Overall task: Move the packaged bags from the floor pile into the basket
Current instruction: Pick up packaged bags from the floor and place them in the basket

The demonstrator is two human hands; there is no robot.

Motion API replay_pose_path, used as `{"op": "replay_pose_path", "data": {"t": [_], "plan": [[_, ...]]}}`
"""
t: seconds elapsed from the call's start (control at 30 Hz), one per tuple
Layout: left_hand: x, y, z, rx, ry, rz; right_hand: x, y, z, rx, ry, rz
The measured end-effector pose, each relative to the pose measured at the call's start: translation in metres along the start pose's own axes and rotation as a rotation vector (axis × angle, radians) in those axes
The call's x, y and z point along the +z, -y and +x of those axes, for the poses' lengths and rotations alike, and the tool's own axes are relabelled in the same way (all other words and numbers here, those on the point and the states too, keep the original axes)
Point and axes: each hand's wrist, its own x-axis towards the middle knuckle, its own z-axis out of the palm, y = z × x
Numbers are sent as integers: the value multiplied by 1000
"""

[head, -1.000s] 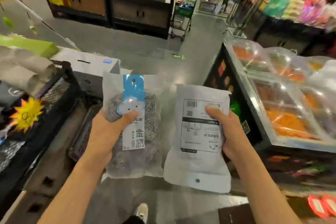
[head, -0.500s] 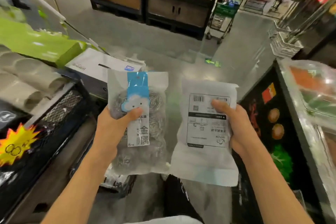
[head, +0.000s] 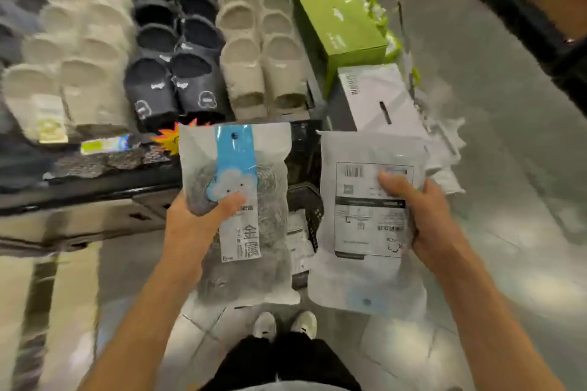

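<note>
My left hand grips a packaged bag of steel scourers with a blue strip and cloud face, front side up. My right hand grips a second packaged bag, turned upside down with its white barcode label showing. Both bags hang side by side in front of me, above a black plastic basket on the floor. Only a strip of the basket shows between the bags, with a white pack inside it. More white bags lie in a floor pile at the right, behind the right-hand bag.
A low black display of grey and black slippers fills the upper left. Green boxes and a white carton stand beyond the bags. Grey floor spreads to the right. My shoes stand just below the bags.
My view has swung down and left, from the aisle to the slipper display and the floor. Both hands keep their bags, held much as before.
</note>
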Motion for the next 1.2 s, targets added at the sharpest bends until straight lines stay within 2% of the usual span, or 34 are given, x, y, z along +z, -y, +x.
{"op": "replay_pose_path", "data": {"t": [0.13, 0.27, 0.43, 0.63, 0.73, 0.97, 1.1, 1.2], "plan": [[-38, 34, 0, -114, -162, -43, 38, -21, 56, 58, 156, -107], [-61, 95, 9, -239, -280, -46, 56, -78, 100, 164, 273, -150], [-62, 199, 64, -332, -283, -72, 59, -196, 166, 246, 302, -181], [-66, 349, 154, -371, -261, -50, 66, -361, 247, 324, 267, -178], [-69, 411, 195, -361, -262, -43, 73, -423, 277, 348, 325, -179], [-84, 503, 247, -376, -256, -30, 79, -536, 335, 383, 331, -204], [-90, 535, 256, -416, -278, -15, 89, -587, 361, 373, 271, -379], [-90, 551, 262, -444, -268, -18, 95, -615, 367, 212, 210, -764]]}}
